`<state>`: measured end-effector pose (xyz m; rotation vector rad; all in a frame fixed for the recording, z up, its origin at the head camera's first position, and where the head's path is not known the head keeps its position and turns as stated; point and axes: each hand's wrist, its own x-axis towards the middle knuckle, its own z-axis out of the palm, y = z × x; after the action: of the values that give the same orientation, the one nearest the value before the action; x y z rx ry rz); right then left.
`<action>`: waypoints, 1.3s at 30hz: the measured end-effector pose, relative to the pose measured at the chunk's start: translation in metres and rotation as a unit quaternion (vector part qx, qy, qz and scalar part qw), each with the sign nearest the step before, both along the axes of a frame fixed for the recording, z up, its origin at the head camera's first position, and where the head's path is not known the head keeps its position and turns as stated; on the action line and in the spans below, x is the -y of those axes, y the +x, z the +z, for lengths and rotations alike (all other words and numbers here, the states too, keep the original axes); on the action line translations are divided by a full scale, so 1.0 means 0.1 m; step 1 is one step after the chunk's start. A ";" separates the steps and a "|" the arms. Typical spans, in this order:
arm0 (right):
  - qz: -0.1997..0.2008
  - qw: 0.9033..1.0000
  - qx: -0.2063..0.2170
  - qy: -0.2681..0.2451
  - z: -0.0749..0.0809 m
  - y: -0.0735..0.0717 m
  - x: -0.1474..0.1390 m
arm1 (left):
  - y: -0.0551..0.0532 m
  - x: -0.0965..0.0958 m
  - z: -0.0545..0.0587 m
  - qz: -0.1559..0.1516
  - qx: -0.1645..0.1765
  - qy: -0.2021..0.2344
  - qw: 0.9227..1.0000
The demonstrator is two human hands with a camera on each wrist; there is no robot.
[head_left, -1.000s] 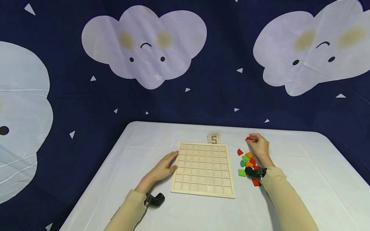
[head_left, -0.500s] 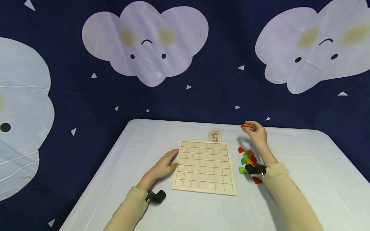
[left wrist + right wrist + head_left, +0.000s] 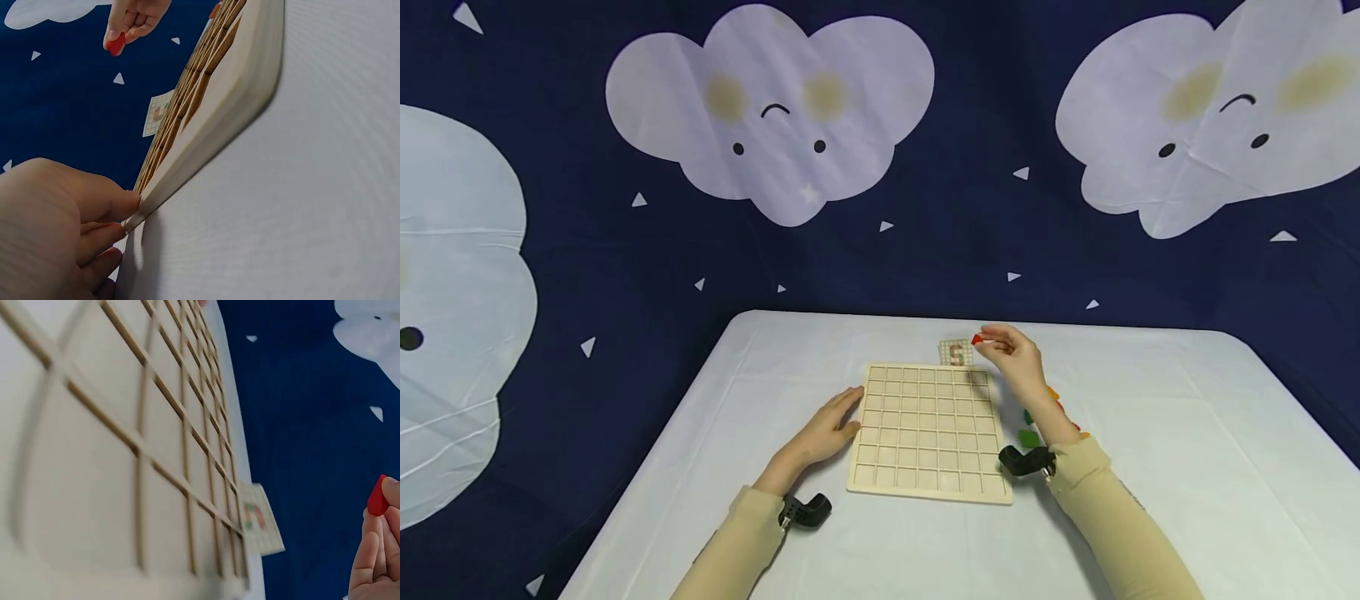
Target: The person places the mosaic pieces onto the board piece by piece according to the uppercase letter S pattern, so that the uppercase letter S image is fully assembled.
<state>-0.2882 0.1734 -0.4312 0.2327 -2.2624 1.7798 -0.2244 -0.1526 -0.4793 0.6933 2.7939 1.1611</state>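
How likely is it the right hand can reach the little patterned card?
Probably yes: the right hand hovers near the patterned card, and only the red piece it pinches seems in the way.

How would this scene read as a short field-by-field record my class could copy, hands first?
Left hand: touching the left edge of a pale wooden grid board
Right hand: pinching a small red piece, raised
Beyond far edge: small cream gridded card with a coloured pattern
Right of board: loose green, orange and red pieces, partly hidden
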 end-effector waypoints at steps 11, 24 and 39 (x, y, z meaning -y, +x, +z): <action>0.044 0.998 0.028 0.017 -0.20 0.10 0.26 | 0.00 0.00 -0.04 0.001 -0.012 0.011 1.000; 0.110 0.987 0.032 0.112 -0.46 0.06 0.26 | -0.01 -0.02 -0.06 0.012 -0.001 0.055 0.998; 0.118 0.975 -0.014 0.188 -0.53 0.07 0.28 | -0.02 -0.03 -0.02 0.000 -0.014 0.078 0.997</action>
<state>-0.2808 0.1452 -0.4839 0.6154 -2.6283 1.4146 -0.2268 -0.1501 -0.4818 0.7240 2.7478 1.3915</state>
